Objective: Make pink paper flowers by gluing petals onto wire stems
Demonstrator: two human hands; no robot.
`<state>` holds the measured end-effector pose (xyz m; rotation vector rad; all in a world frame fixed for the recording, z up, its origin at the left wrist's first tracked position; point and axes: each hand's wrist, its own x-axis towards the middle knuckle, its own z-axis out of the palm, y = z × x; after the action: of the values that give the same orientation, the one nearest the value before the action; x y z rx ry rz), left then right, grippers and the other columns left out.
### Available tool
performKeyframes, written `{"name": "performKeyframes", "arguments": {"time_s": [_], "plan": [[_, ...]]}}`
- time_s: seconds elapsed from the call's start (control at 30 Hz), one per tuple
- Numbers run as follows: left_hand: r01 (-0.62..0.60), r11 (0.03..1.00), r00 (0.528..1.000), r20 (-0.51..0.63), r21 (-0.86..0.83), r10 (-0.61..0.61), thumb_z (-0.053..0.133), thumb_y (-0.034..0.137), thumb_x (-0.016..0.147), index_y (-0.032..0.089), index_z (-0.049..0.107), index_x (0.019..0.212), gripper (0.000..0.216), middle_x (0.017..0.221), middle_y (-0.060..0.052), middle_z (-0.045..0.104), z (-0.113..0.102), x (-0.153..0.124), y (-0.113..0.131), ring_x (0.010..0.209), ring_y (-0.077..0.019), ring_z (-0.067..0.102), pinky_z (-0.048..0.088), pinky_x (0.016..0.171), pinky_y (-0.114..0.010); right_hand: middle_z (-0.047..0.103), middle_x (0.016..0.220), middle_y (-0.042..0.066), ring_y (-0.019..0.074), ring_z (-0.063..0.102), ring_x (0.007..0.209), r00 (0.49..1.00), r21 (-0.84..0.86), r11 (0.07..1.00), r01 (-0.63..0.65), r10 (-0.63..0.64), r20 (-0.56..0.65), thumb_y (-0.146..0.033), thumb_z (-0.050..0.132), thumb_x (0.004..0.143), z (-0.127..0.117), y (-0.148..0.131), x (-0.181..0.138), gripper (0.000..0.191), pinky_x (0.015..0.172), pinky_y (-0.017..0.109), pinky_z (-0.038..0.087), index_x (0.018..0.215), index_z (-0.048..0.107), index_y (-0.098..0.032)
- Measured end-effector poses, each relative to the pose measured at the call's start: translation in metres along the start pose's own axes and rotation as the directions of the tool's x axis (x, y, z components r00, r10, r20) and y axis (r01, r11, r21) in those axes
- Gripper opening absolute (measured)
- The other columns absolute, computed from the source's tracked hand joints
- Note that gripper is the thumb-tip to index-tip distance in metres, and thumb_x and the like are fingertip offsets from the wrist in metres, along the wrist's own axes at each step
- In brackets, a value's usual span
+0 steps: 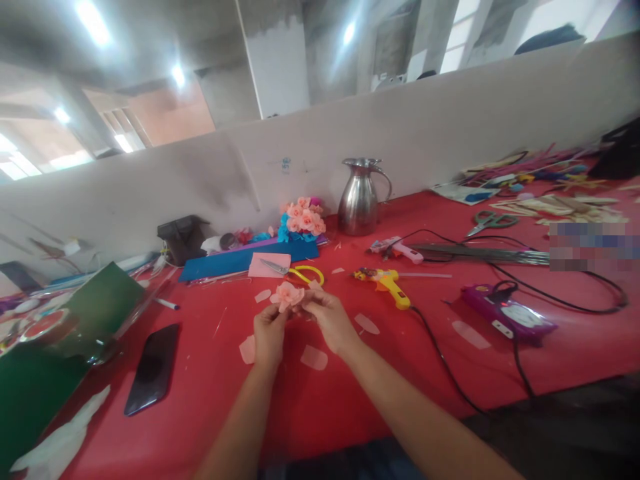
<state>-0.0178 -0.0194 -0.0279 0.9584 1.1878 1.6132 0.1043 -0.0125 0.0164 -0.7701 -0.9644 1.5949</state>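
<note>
Both my hands meet above the red table [380, 373], pinching a small pink paper flower [287, 294]. My left hand [269, 332] grips the flower from below with curled fingers. My right hand [330, 319] holds its right side, fingertips pressed on a petal. Loose pink paper petals [314, 357] lie on the cloth around my hands. Yellow-handled scissors [300, 272] rest on a pink sheet just beyond the flower.
A yellow glue gun [387, 281] and a pink one [397, 249] lie right of centre with black cables [525, 280]. A steel jug [360, 197], a finished flower bouquet [303, 219], a black phone [153, 367], green sheets [75, 333] and a purple power strip [507, 313] surround the spot.
</note>
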Motion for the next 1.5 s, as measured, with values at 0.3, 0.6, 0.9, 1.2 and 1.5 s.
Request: {"name": "performKeyframes", "arguments": {"time_s": [0.3, 0.6, 0.9, 1.2, 1.5], "plan": [[0.005, 1.0, 1.0, 0.004, 0.011, -0.005, 0.068, 0.023, 0.062, 0.012, 0.07, 0.073, 0.016, 0.067, -0.003, 0.069, 0.0, 0.0, 0.001, 0.067, -0.016, 0.061, 0.047, 0.07, -0.029, 0.067, 0.07, 0.001, 0.0171, 0.062, 0.069, 0.993, -0.232, 0.967, 0.107, -0.114, -0.019, -0.026, 0.069, 0.063, -0.002, 0.009, 0.002, 0.01, 0.071, 0.032, 0.05, 0.07, 0.067, -0.019], [-0.038, 0.998, 0.999, 0.023, 0.056, 0.037, 0.064, 0.021, 0.064, 0.012, 0.072, 0.074, 0.016, 0.065, -0.003, 0.069, 0.004, -0.005, 0.01, 0.065, -0.0169, 0.062, 0.048, 0.068, -0.028, 0.068, 0.075, 0.002, 0.0182, 0.062, 0.069, 0.958, -0.418, 0.866, 0.274, -0.282, 0.044, -0.029, 0.064, 0.071, -0.004, 0.012, 0.0, 0.013, 0.067, 0.031, 0.05, 0.079, 0.067, -0.019], [-0.077, 0.997, 0.995, 0.059, 0.011, 0.076, 0.064, 0.017, 0.062, 0.014, 0.072, 0.076, 0.016, 0.069, -0.003, 0.07, 0.004, -0.006, 0.012, 0.068, -0.0175, 0.062, 0.048, 0.071, -0.03, 0.063, 0.075, 0.003, 0.0153, 0.057, 0.069, 0.852, -0.641, 0.606, 0.47, -0.502, 0.149, -0.024, 0.058, 0.078, -0.004, 0.01, -0.006, 0.011, 0.061, 0.025, 0.044, 0.074, 0.068, -0.021], [-0.05, 0.993, 0.99, 0.126, -0.104, 0.063, 0.069, 0.022, 0.06, 0.014, 0.072, 0.076, 0.018, 0.069, -0.003, 0.068, 0.001, -0.005, 0.008, 0.067, -0.0173, 0.06, 0.047, 0.068, -0.03, 0.053, 0.064, 0.001, 0.0152, 0.049, 0.062, 0.835, -0.653, 0.57, 0.499, -0.517, 0.187, -0.027, 0.058, 0.077, -0.006, 0.009, -0.009, 0.017, 0.059, 0.027, 0.039, 0.061, 0.062, -0.021], [-0.023, 0.986, 0.985, 0.166, -0.167, 0.051, 0.07, 0.024, 0.061, 0.015, 0.071, 0.073, 0.015, 0.069, -0.002, 0.067, 0.003, -0.006, 0.011, 0.07, -0.0164, 0.06, 0.046, 0.074, -0.03, 0.049, 0.066, 0.001, 0.0148, 0.048, 0.062, 0.822, -0.648, 0.556, 0.52, -0.531, 0.205, -0.027, 0.057, 0.078, -0.008, 0.012, -0.009, 0.019, 0.058, 0.027, 0.039, 0.061, 0.061, -0.021]]}}
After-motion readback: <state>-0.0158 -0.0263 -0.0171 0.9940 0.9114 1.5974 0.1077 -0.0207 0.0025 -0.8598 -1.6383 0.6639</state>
